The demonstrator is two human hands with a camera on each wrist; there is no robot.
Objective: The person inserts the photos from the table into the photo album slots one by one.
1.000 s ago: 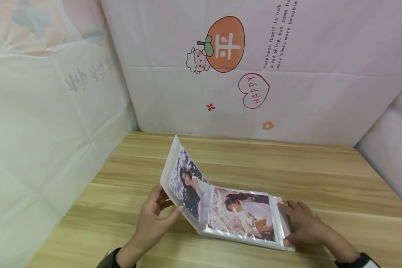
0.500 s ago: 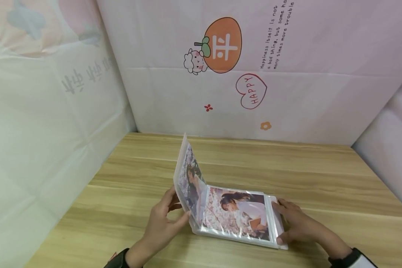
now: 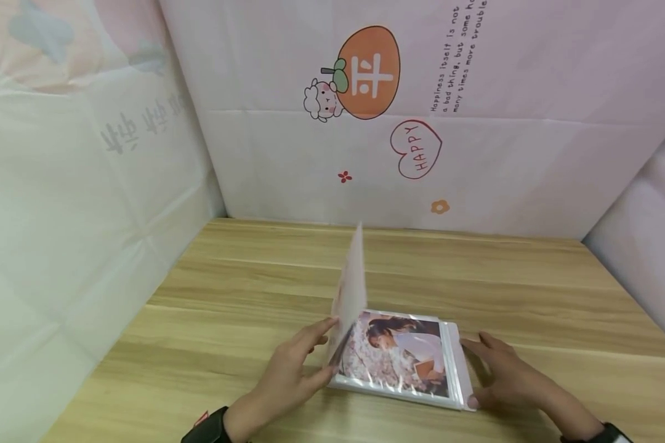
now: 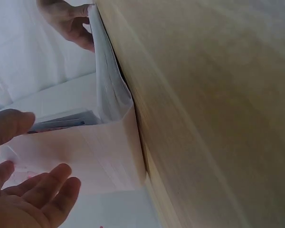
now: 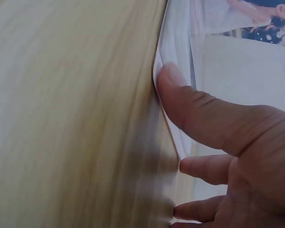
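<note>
A white photo album (image 3: 461, 363) lies on the wooden table, a photo (image 3: 399, 354) of a person among pink blossoms in its clear pocket. Its pale pink front cover (image 3: 350, 289) stands steeply up at the left. My left hand (image 3: 296, 363) is at this cover, index fingertip on its outer face and thumb at its near lower edge. In the left wrist view the fingers are spread loosely along the cover (image 4: 95, 156). At the album's right edge rests my right hand (image 3: 507, 375), thumb (image 5: 194, 111) on the near corner and the other fingers by the far part of that edge.
White sheeting with printed cartoons (image 3: 360, 74) and lettering hangs behind the table (image 3: 244, 277). More sheeting closes off the left (image 3: 88, 246) and right sides. A dark band (image 3: 213, 427) shows at my left wrist.
My left hand has moved right, swinging the cover up from a leftward lean to past upright, so its inside photo no longer shows. My right hand stays at the right edge, its fingers slightly more spread.
</note>
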